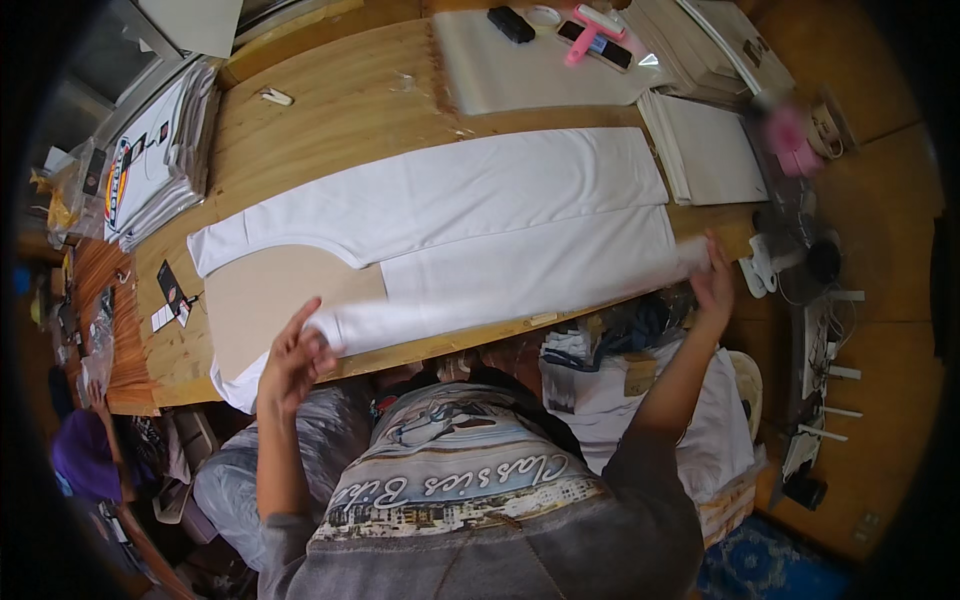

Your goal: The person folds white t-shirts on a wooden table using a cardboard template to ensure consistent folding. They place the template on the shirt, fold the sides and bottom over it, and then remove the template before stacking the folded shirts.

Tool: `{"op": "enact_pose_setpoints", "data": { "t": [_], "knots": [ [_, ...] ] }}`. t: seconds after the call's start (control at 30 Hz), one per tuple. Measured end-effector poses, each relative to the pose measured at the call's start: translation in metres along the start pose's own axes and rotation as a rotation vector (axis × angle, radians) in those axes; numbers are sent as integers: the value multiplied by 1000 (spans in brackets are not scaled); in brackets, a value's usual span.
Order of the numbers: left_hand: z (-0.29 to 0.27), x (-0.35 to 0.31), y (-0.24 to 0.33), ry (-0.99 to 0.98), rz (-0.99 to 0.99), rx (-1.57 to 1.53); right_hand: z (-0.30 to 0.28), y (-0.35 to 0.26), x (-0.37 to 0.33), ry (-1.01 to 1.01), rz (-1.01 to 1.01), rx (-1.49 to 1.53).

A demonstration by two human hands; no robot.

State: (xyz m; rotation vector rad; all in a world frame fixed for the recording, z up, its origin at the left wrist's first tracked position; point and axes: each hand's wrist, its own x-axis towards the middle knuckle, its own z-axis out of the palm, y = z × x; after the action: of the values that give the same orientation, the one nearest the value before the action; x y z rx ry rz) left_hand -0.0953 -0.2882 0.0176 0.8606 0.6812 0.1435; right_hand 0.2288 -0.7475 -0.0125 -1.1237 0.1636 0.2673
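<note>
A white shirt (480, 210) lies lengthwise on the wooden table, its far side folded inward. A beige cardboard sheet (285, 290) shows at the neck end, with white cloth around it. My left hand (292, 362) pinches the near edge of the shirt close to the cardboard, its fingers curled. At the hem end, my right hand (712, 285) grips the shirt's near corner between thumb and fingers. The strip of cloth between my hands is lifted and smeared by motion.
Stacked bagged shirts (160, 155) stand at the far left. Beige sheets (705, 150), a pink lint roller (580, 35) and a phone (612, 52) lie at the far right. Tags (172, 300) rest left. Another person's purple sleeve (85, 455) shows lower left.
</note>
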Motion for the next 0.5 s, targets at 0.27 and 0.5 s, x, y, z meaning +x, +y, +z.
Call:
{"op": "enact_pose_setpoints", "data": {
  "t": [0.27, 0.5],
  "knots": [
    [30, 64, 19, 127, 90, 1514, 21, 33, 61, -56, 72, -922],
    [16, 100, 6, -132, 796, 1065, 28, 19, 87, 43, -403, -737]
  ]
}}
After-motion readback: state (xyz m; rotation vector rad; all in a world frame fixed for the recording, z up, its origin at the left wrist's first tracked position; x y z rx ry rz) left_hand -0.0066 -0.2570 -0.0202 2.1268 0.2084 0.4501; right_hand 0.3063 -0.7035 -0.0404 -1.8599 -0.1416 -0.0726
